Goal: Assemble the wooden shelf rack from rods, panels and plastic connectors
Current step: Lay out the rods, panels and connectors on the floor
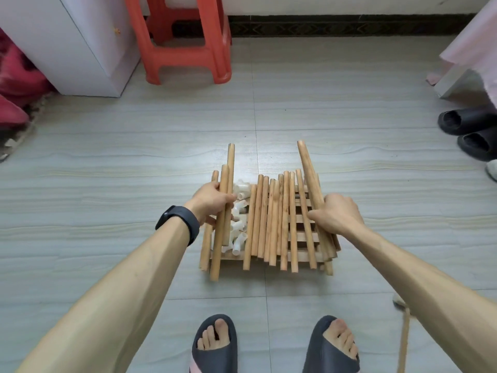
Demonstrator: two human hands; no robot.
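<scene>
Fingers of the left hand wrap two rods, held at the left edge of the parts on the floor. Just right, white connectors lie heaped, then loose rods lie across a slatted panel. Over to the right hand, closed on one rod, far end tilted up. Looks like parts being sorted, nothing joined yet. Next move: set rods aside, reach a connector. How many panels lie stacked beneath, can't tell, and the right fingertips are mostly hidden.
</scene>
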